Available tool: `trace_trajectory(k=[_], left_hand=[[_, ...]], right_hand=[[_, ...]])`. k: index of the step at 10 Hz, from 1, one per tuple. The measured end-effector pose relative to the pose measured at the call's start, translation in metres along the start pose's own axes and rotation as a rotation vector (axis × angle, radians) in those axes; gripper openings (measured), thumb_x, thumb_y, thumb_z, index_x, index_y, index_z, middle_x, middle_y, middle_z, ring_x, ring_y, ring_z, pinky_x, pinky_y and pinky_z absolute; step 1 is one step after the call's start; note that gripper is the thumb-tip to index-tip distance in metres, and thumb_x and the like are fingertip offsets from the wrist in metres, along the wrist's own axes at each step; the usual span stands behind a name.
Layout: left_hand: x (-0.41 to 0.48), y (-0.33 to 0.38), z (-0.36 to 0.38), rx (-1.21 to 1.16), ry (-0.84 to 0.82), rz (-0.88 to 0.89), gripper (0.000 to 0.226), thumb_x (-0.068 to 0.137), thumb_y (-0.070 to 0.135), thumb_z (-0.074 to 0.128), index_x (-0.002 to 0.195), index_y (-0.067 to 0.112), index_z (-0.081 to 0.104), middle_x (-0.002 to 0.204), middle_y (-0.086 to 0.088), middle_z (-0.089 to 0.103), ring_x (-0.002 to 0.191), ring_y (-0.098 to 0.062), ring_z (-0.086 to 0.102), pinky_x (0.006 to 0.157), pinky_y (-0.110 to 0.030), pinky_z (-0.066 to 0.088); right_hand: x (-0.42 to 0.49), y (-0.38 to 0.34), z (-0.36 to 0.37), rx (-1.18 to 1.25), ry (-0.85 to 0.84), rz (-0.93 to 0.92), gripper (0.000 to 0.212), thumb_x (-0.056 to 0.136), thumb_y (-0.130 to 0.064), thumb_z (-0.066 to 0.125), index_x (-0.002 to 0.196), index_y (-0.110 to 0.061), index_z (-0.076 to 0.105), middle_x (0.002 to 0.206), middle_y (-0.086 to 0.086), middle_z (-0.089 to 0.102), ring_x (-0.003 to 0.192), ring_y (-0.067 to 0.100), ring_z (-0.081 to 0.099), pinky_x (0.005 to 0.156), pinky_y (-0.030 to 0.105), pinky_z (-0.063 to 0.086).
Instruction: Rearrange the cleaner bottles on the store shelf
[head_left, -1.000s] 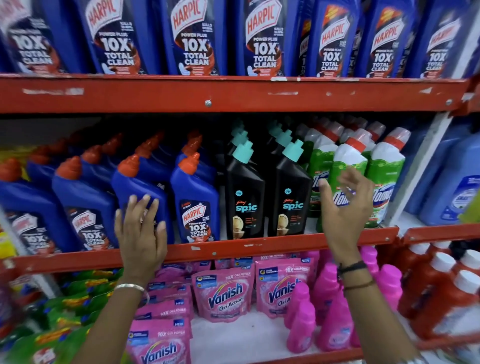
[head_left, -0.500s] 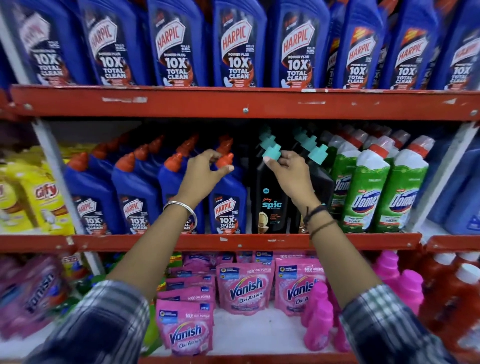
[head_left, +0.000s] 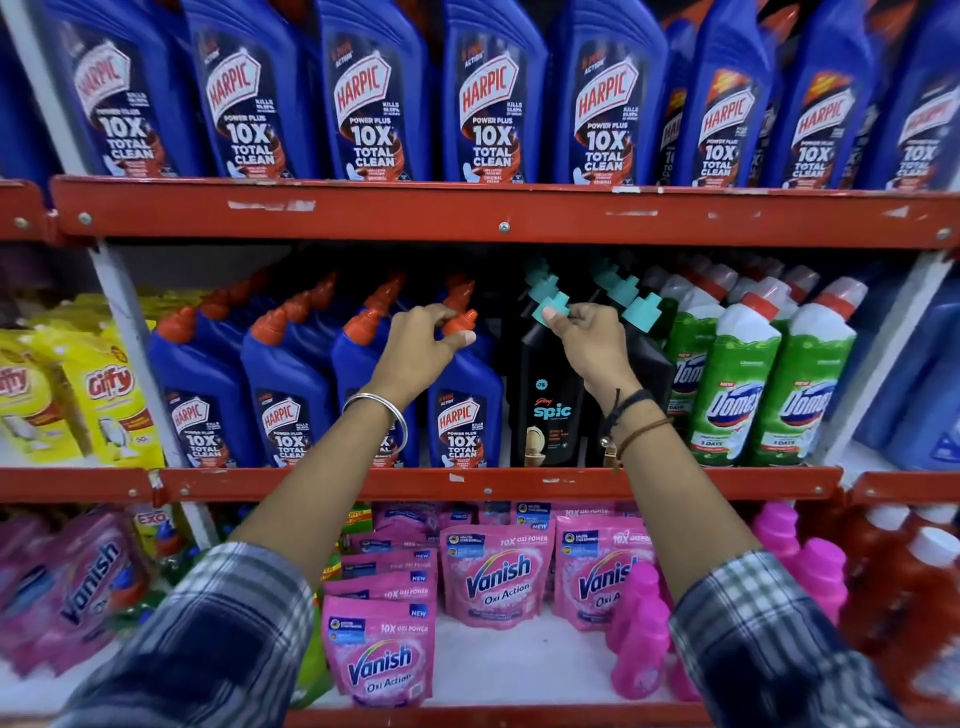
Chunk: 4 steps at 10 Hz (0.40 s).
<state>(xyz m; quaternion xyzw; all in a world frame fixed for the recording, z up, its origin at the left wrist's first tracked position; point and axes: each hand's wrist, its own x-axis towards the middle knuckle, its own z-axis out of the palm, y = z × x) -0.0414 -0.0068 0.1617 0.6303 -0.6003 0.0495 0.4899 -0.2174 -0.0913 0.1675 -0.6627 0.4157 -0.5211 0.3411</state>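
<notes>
Two bare forearms, plaid sleeves pushed back, were seen raised from the bottom of the frame toward the middle shelf of a red store rack. The left hand, a silver bangle at its wrist, was arched over the orange cap of a blue Harpic bottle at the front of the row, its fingers closed around the cap and the thumb pointed toward 3 o'clock. Just beside it at 3 o'clock, the right hand, dark cords tied at its wrist, was pinched shut on the teal cap of a black Spic bottle, which stood upright at the shelf's front edge. The two hands were held near each other but apart. Green Domex bottles were lined up at 3 o'clock of the black bottle. Large Harpic bottles were ranged on the shelf at 12 o'clock, and pink Vanish pouches lay at 6 o'clock.
</notes>
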Motion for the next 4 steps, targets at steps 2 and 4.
trace_trajectory(k=[2, 4], left_hand=[[-0.001, 0.003, 0.000, 0.014, 0.006, -0.019, 0.033, 0.086, 0.022, 0.071, 0.113, 0.005, 0.066, 0.096, -0.001, 0.068, 0.090, -0.009, 0.057, 0.073, -0.008, 0.036], [-0.015, 0.007, -0.009, 0.065, -0.004, 0.022, 0.039, 0.088, 0.030, 0.067, 0.118, 0.007, 0.060, 0.115, -0.006, 0.063, 0.110, -0.018, 0.057, 0.086, -0.015, 0.036]], right_hand=[[-0.001, 0.001, -0.002, 0.021, -0.009, 0.001, 0.034, 0.087, -0.036, 0.066, 0.105, -0.008, 0.068, 0.093, -0.001, 0.067, 0.096, 0.015, 0.062, 0.090, 0.030, 0.049], [-0.026, 0.001, -0.009, 0.003, 0.094, -0.091, 0.047, 0.085, -0.043, 0.066, 0.115, -0.007, 0.061, 0.100, -0.001, 0.067, 0.096, 0.013, 0.061, 0.083, 0.027, 0.048]])
